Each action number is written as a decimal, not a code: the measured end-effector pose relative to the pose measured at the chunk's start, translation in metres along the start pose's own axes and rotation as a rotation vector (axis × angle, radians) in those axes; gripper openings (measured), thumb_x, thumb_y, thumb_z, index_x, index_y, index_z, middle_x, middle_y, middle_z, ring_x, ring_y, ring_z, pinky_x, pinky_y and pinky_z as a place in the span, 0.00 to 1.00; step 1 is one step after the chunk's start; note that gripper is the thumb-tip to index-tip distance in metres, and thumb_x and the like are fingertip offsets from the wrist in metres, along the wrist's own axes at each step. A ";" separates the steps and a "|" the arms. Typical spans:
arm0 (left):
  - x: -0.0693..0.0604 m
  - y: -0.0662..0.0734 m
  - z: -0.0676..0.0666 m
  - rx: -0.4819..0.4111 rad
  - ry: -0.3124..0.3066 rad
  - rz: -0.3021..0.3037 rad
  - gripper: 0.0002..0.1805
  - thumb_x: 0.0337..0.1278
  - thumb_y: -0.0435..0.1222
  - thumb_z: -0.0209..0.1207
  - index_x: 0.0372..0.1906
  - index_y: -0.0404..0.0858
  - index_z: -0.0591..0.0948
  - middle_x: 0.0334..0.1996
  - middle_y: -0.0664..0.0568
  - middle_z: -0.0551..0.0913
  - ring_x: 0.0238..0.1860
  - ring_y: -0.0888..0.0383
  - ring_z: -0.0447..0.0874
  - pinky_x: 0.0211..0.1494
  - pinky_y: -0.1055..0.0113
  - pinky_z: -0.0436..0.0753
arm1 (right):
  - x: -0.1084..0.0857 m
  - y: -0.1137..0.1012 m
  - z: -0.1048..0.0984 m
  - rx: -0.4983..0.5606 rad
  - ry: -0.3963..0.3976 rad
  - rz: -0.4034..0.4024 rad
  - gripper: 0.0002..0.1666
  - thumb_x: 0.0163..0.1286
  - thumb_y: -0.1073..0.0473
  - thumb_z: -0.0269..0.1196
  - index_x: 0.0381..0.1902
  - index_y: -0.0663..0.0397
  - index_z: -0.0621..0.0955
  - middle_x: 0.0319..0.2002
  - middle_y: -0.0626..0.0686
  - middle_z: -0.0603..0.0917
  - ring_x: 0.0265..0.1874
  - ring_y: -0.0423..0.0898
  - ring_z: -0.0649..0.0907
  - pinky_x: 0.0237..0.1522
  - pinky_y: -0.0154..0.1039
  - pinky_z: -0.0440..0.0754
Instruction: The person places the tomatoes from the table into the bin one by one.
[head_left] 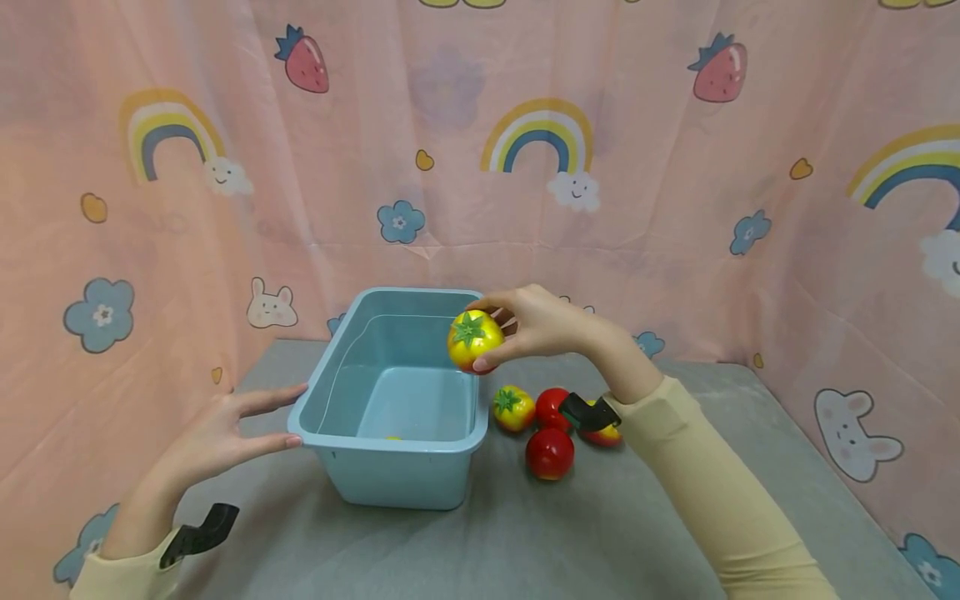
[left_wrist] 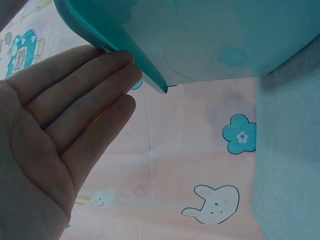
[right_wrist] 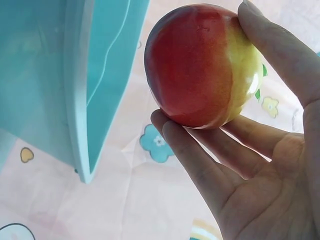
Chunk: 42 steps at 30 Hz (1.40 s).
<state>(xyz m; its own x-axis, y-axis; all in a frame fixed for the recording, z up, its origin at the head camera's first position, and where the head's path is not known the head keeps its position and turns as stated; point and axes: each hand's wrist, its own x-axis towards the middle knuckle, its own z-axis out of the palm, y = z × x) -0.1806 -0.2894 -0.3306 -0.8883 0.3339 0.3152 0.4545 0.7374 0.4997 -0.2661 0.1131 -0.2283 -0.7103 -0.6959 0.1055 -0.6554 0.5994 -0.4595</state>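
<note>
Here I have the right hand (head_left: 536, 321) pinching a yellow-and-red fruit (head_left: 472, 335) between thumb and fingertips, up by the right rim of the blue tub (head_left: 397, 477), with a gap between fruit and rim in my right wrist view. On the other side, the left hand (head_left: 213, 433) has its fingers straight, thumb spread apart, touching the tub's left rim. Right of the tub on the grey bench (head_left: 585, 533), I see a yellowish fruit (head_left: 513, 410) and two red fruits (head_left: 550, 455).
</note>
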 end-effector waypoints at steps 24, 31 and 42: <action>0.001 -0.001 0.001 -0.007 0.011 0.007 0.33 0.48 0.48 0.69 0.63 0.50 0.75 0.57 0.53 0.80 0.57 0.44 0.78 0.52 0.43 0.78 | 0.020 -0.019 0.000 -0.029 -0.018 -0.017 0.42 0.51 0.39 0.72 0.61 0.49 0.75 0.49 0.47 0.82 0.48 0.46 0.81 0.43 0.34 0.83; 0.001 -0.002 0.000 -0.001 0.005 0.009 0.33 0.48 0.48 0.69 0.63 0.50 0.75 0.57 0.55 0.80 0.57 0.51 0.79 0.52 0.46 0.78 | 0.027 -0.026 0.002 -0.025 -0.030 -0.028 0.43 0.50 0.38 0.72 0.62 0.49 0.74 0.49 0.46 0.82 0.48 0.45 0.81 0.42 0.33 0.83; 0.000 -0.003 0.001 0.025 0.012 0.002 0.32 0.47 0.48 0.69 0.62 0.53 0.76 0.56 0.58 0.80 0.57 0.64 0.77 0.53 0.56 0.78 | 0.037 -0.027 0.008 -0.020 -0.030 -0.062 0.42 0.51 0.38 0.71 0.62 0.48 0.74 0.50 0.46 0.81 0.48 0.44 0.81 0.43 0.32 0.82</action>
<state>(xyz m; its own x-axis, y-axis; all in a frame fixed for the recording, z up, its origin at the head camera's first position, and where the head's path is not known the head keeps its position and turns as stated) -0.1821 -0.2911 -0.3329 -0.8864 0.3288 0.3259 0.4547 0.7509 0.4790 -0.2725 0.0683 -0.2192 -0.6607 -0.7431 0.1063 -0.7028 0.5627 -0.4352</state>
